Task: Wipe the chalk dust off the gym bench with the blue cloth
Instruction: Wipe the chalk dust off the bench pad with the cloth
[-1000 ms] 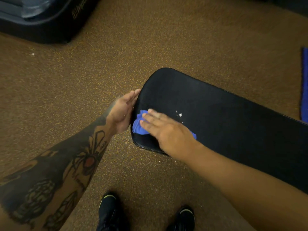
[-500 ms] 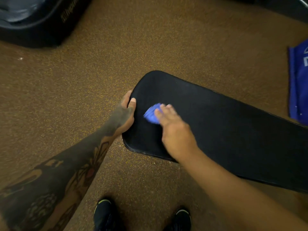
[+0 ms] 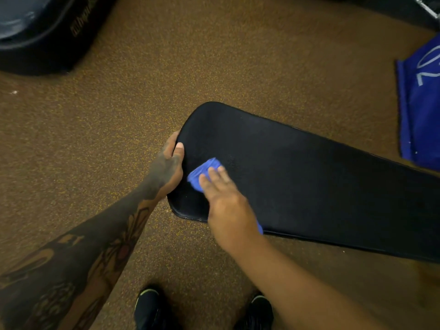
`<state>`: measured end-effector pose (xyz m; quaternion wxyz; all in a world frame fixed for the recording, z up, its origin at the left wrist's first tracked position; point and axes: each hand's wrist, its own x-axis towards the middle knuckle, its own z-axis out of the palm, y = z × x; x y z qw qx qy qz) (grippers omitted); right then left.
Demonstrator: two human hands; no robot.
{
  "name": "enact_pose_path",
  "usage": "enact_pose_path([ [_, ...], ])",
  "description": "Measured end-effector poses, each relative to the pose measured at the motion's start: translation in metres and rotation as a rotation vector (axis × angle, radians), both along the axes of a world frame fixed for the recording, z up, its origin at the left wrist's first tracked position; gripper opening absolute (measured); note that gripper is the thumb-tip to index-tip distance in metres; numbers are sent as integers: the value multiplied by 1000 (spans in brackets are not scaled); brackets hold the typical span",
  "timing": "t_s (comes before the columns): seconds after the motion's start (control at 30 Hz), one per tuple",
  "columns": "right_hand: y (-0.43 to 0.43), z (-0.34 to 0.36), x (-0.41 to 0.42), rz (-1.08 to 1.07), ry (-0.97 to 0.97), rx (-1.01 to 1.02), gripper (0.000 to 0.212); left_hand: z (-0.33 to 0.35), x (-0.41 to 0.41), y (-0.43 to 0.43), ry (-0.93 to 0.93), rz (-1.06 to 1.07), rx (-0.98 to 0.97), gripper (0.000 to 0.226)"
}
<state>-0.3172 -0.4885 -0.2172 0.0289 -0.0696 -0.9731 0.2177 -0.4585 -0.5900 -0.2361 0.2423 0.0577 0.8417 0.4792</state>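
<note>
The black padded gym bench (image 3: 309,177) runs from the centre to the right edge, its rounded end toward the left. My right hand (image 3: 226,203) lies flat on the blue cloth (image 3: 202,172), pressing it onto the pad near that rounded end; cloth shows past my fingertips and a small bit by my wrist. My left hand (image 3: 170,163) grips the bench's left edge, thumb on top of the pad. Only a faint pale smudge shows on the pad just right of the cloth.
Brown speckled rubber floor (image 3: 214,55) surrounds the bench. A black piece of equipment (image 3: 42,32) with lettering sits at the top left. A blue fabric item (image 3: 421,110) with white print lies at the right edge. My black shoes (image 3: 147,308) are at the bottom.
My right hand swept the cloth over the white chalk specks, which no longer show. My left hand shifted from resting against the edge to gripping it with the thumb on top.
</note>
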Motion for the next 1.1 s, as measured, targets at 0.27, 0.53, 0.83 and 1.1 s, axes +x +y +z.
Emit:
enact_pose_path([
  [0.27, -25, 0, -5, -246, 34, -2, 59, -2, -2, -2, -27, 4, 7, 60],
  [0.53, -29, -7, 1, -436, 133, -42, 58, -4, -3, -3, -60, 13, 97, 40],
  [0.83, 14, -10, 41, -469, 253, -43, 55, -16, -7, -5, -81, 1, 158, 42],
  [1.1, -2, -15, 54, -545, 338, -136, 48, -19, -5, -3, -50, 7, 186, 42],
])
